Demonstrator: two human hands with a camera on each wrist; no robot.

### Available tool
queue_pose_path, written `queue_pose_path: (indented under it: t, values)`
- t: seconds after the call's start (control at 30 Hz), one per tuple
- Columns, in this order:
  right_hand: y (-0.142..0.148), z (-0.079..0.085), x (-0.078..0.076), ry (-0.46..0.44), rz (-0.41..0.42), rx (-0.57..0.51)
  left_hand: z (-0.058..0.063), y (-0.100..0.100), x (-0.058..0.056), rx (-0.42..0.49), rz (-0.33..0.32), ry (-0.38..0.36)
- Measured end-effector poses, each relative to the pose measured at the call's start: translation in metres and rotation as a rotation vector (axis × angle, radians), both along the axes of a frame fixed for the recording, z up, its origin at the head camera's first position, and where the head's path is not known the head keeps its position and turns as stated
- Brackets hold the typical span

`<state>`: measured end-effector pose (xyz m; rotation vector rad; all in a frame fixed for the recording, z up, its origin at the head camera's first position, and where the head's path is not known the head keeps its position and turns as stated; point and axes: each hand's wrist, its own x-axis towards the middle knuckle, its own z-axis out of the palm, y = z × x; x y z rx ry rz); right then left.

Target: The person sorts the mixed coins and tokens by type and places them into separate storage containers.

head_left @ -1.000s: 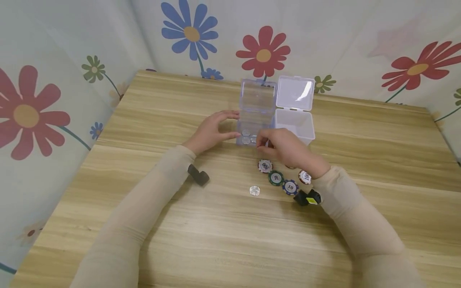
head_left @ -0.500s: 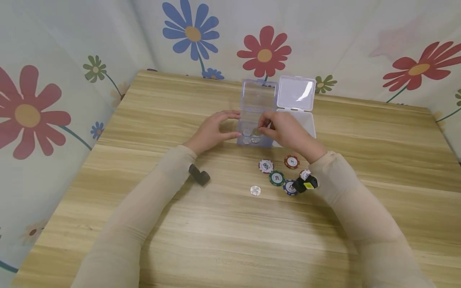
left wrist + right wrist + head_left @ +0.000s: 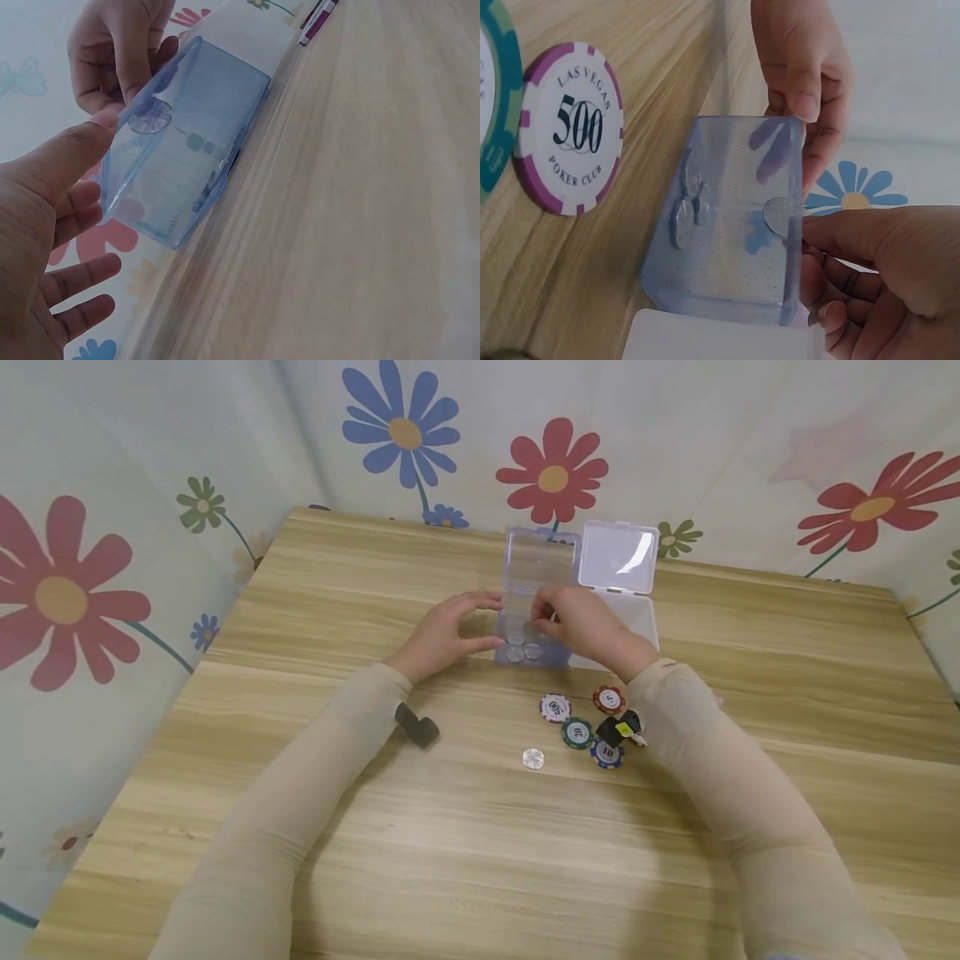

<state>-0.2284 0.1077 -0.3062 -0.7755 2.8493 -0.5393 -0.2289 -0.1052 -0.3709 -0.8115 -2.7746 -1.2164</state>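
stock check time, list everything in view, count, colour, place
clear box: 1, bluish, open, on table
white box: 1, white, open, right of clear box
coins: 5, silver; three inside clear box, one in right hand, one on table
poker chips: at least 4; purple, green, blue, red rims; on table
table: 1, tan, under poker chips
flowered backdrop: count unclear, whitish, behind table
sleeves: 2, beige, foreground
wrist cameras: 2, black, at sleeves
left hand, right hand: 2, bare, at clear box

A pale wall covering (image 3: 675, 410), printed with red, blue and green flowers (image 3: 552, 478), stands beyond the far and left edges of a wood-grain table (image 3: 480, 868); soft sheen marks its surface.
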Motion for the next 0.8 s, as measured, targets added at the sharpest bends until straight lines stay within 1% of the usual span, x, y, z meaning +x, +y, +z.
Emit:
queue_pose_path:
  t: [0.17, 0.27, 0.57, 0.8]
  values:
    - [-0.004, -0.005, -0.005, 0.011, 0.018, 0.006, -0.002, 0.0, -0.001, -0.005, 0.001, 0.01]
    - [-0.005, -0.008, -0.008, 0.01, 0.023, 0.029, -0.002, 0.0, -0.001, -0.01, 0.001, 0.009]
    - [-0.014, -0.012, -0.013, -0.017, 0.027, 0.199, 0.0, -0.001, 0.0, 0.002, -0.007, 0.002]
    - [-0.018, -0.013, -0.014, 0.027, 0.038, 0.26, 0.0, -0.001, 0.0, 0.007, -0.015, -0.007]
